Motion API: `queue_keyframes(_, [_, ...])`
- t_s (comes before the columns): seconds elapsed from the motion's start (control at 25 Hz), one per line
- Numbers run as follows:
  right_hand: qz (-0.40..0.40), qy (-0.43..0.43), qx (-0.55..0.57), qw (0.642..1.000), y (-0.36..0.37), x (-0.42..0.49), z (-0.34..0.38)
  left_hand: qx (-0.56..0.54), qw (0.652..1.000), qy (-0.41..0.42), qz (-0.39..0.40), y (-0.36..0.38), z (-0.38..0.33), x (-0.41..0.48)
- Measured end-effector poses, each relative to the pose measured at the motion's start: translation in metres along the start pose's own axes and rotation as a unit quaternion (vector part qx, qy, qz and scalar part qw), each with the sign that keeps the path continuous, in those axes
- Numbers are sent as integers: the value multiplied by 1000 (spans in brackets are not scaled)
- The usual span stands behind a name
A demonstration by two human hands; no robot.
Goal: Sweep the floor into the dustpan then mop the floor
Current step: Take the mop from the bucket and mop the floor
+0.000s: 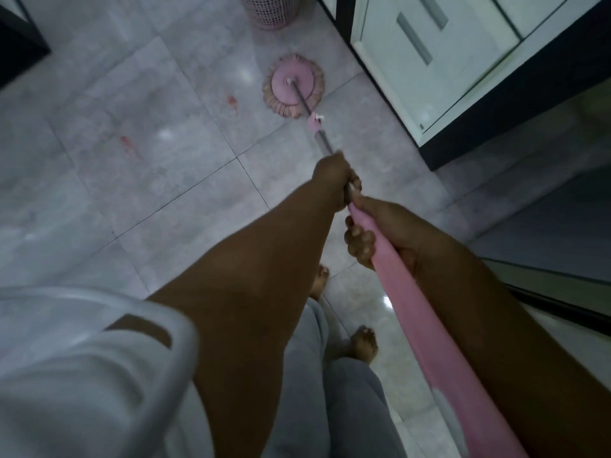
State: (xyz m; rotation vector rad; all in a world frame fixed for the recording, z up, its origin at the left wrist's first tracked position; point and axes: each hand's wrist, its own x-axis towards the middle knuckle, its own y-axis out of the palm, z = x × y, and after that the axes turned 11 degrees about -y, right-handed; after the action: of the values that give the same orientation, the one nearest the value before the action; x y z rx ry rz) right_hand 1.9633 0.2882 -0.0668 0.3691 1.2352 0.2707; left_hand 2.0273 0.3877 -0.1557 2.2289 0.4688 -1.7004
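From the head camera, both hands held the mop handle [380, 239], one above the other. The left hand [334, 180] was closed around the grey metal part lower on the pole, and the right hand [373, 236] was closed around the pink grip nearer the body. This split grip probably gave the lower hand control of direction while the upper hand pushed. The round pink mop head [293, 86] lay flat on the grey tiled floor [132, 133], ahead of the person, so the work looked to be at the mopping stage.

Two reddish marks [125, 142] were on the tiles to the left of the mop head, well apart from it; they seemed to be stains, though blur made this uncertain. A pink perforated basket [269, 11] stood beyond the mop head, and a white cabinet [429, 61] with a dark base stood close on the right, limiting the stroke on that side. The bare feet [363, 343] stood on the floor below the hands. No dustpan was in view.
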Motion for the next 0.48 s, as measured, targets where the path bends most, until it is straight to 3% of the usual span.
queue_keyframes(0.16, [-33,25,-38,998,-14,-49,-63,2,999,-32,-8,-16,77,-40])
queue_keyframes(0.28, [-11,68,-41,997,-24,-85,-101,-2,999,-49,-17,-28,128,-66])
queue_keyframes(0.48, [-4,81,-50,995,-24,-85,-98,-25,998,-60,-15,-36,130,-63])
